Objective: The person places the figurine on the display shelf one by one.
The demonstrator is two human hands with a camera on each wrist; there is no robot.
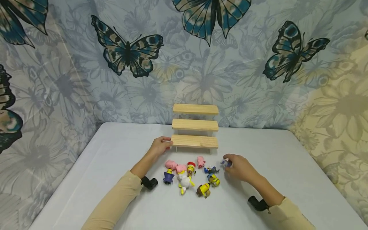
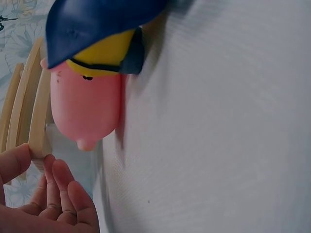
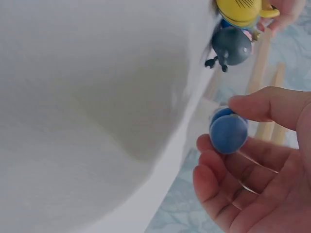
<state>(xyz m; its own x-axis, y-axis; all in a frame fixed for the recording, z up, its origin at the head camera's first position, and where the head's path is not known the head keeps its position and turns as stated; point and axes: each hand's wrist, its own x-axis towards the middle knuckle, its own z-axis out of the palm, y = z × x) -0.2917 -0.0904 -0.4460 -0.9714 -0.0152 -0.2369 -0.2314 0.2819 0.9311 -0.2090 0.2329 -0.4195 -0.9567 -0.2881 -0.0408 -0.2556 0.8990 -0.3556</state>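
My left hand (image 1: pixel 160 146) pinches the left end of the lowest board of a three-tier wooden display stand (image 1: pixel 195 141); in the left wrist view the thumb lies on one side of the board (image 2: pixel 40 131) and the fingers on the other. Between right thumb and fingertips, my right hand (image 1: pixel 240 167) holds a small blue-purple toy figure (image 1: pixel 226 163), right of the toy group. In the right wrist view only a rounded blue part of the figure (image 3: pixel 228 133) shows. Nearest to that hand on the table lie a blue-and-grey figure (image 1: pixel 211 170) and a yellow-and-blue minion figure (image 1: pixel 214 180).
Several toys lie in front of the stand: pink pigs (image 1: pixel 171 164), a minion with a red hat (image 1: pixel 191 168), a purple-caped minion (image 1: pixel 168 176), a white-and-yellow figure (image 1: pixel 185 182) and a yellow-and-brown one (image 1: pixel 204 190). The white table (image 1: pixel 129 137) meets a butterfly-patterned wall covering (image 1: pixel 201 80).
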